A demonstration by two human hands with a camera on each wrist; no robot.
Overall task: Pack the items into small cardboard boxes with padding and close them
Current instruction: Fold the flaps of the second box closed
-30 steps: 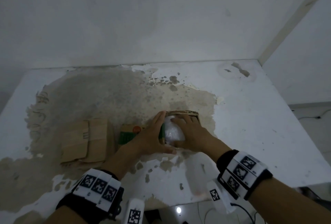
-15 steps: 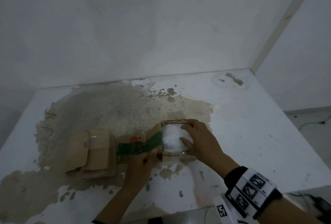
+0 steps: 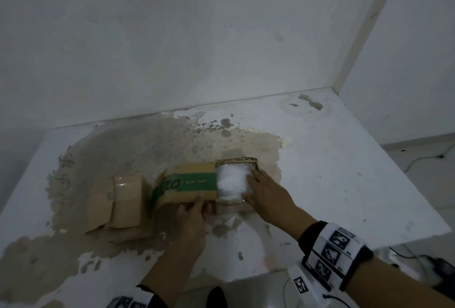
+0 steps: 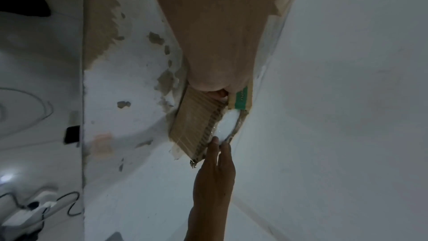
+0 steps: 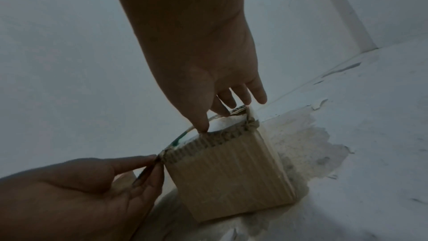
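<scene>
Pale, scuffed walls (image 3: 197,36) meet in a corner behind a white tabletop (image 3: 344,172) whose coating has peeled away across a wide brown, speckled patch (image 3: 138,150). On that patch stands the small cardboard box (image 3: 236,205), filled with white padding (image 3: 231,180), with another taped box (image 3: 118,204) lying to its left. The left hand (image 3: 194,211) has a closed grip, pinching the green-printed flap (image 3: 194,182), while the right hand (image 3: 266,194) rests with straight fingers (image 5: 199,116) on the padding.
</scene>
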